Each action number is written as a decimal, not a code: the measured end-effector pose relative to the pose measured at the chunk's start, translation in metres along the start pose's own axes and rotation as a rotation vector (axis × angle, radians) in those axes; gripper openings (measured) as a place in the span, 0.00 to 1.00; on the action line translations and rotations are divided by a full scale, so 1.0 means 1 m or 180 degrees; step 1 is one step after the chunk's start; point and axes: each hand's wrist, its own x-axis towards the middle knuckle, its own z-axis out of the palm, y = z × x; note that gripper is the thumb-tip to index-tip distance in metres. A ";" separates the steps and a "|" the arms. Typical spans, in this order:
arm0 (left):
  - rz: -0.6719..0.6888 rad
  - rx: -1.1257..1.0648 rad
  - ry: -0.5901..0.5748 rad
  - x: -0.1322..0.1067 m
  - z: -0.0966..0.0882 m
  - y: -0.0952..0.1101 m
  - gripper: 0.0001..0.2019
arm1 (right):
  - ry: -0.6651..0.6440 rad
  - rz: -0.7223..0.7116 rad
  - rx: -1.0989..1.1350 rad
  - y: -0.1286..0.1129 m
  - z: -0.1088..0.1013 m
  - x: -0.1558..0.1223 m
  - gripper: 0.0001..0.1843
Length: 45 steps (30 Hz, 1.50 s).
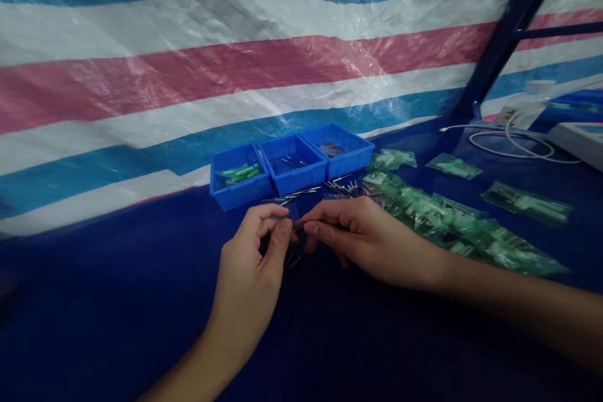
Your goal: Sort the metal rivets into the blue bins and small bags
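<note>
**Two hands meet on a pin at the blue bench**

On my remote feed, the left hand (254,257) rises from the lower centre of the frame, thumb and forefinger pressed together on one end of a thin dark pin (301,226). The right hand (362,239) comes in from the lower right and pinches the other end, its remaining fingers curled under. The pin sits at mid-frame, just above the blue table (141,301).

Behind the hands stand three blue bins. The left bin (240,185) holds a few green packets, the middle bin (292,169) a scatter of pins, and the right bin (336,149) some darker pieces. I judge the work partly done: loose pins (342,187) lie unsorted in front of the bins, and a long drift of green packets (452,220) runs to the right. A white cable (513,144) loops at the upper right.

A glint of clear film near the left fingertips may be a bag; I cannot tell. The right bin's contents are too small to name, and both forearms are cut off by the frame edge.
</note>
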 end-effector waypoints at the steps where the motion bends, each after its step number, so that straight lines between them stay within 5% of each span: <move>1: 0.0010 0.0013 0.0136 0.000 0.000 -0.001 0.06 | 0.0070 -0.0057 -0.0212 -0.001 -0.003 0.001 0.11; 7: 0.0143 0.0204 0.0254 0.001 0.000 0.002 0.06 | 0.1254 -0.0329 -0.2195 0.001 -0.036 0.045 0.13; 9: 0.0193 0.0250 0.0194 0.000 -0.001 0.003 0.06 | 0.1182 -0.0244 -0.2971 0.005 -0.043 0.067 0.14; 14: 0.0354 0.0343 0.0133 0.000 -0.004 0.003 0.06 | 0.0726 -0.0391 -0.3170 0.005 -0.042 0.077 0.17; 20: 0.0473 0.0365 0.0047 0.001 -0.004 0.001 0.07 | -0.0069 -0.0945 -0.2560 0.014 -0.048 0.027 0.14; 27: 0.0462 0.0405 0.0043 0.000 -0.002 -0.001 0.06 | -0.0837 -0.0967 -0.2443 0.046 -0.047 0.015 0.31; 34: 0.0632 0.0412 -0.0094 -0.001 -0.002 0.001 0.07 | -0.0746 -0.1019 -0.2383 0.042 -0.044 0.013 0.14; 38: 0.0662 0.0483 -0.0151 -0.002 -0.002 0.002 0.07 | -0.0331 -0.1093 -0.2329 0.035 -0.040 0.013 0.11; 41: 0.0618 0.0454 -0.0238 -0.002 -0.001 0.001 0.05 | 0.0003 -0.0775 -0.1560 0.020 -0.033 0.009 0.07; 45: 0.0413 0.0194 -0.0499 -0.003 -0.001 0.001 0.08 | -0.0220 -0.0261 0.0116 0.004 -0.020 0.001 0.06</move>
